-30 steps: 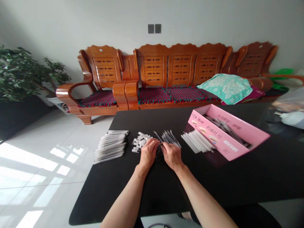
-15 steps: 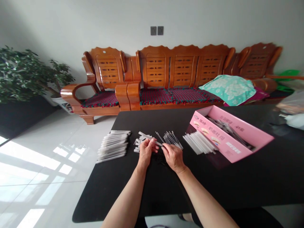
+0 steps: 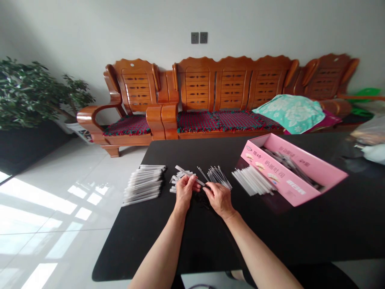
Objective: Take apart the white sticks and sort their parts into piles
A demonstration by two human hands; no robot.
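My left hand [image 3: 184,192] is closed round a whitish pen barrel [image 3: 183,171], which slants from upper left down toward my other hand. At the barrel's lower end, the fingertips of my right hand [image 3: 220,198] are pinched together; a dark spot shows there, too small to make out. Beneath and between the hands lie small black pieces [image 3: 203,199], partly hidden. Short white pieces [image 3: 173,188] are heaped just left of my left hand. Behind my right hand is a fan of thin pen refills [image 3: 219,176].
On the black table [image 3: 144,245], a stack of whitish pens with black ends [image 3: 144,184] lies left. Whitish tubes [image 3: 252,180] lie right, against a pink box [image 3: 279,176] holding many dark-looking sticks [image 3: 290,164]. Behind stands a wooden bench [image 3: 231,80]. Plastic bags [image 3: 373,136] sit far right.
The fingers of my right hand have shifted slightly at the barrel's lower end, and a dark spot shows there more clearly. My left hand keeps its grip in nearly the same place.
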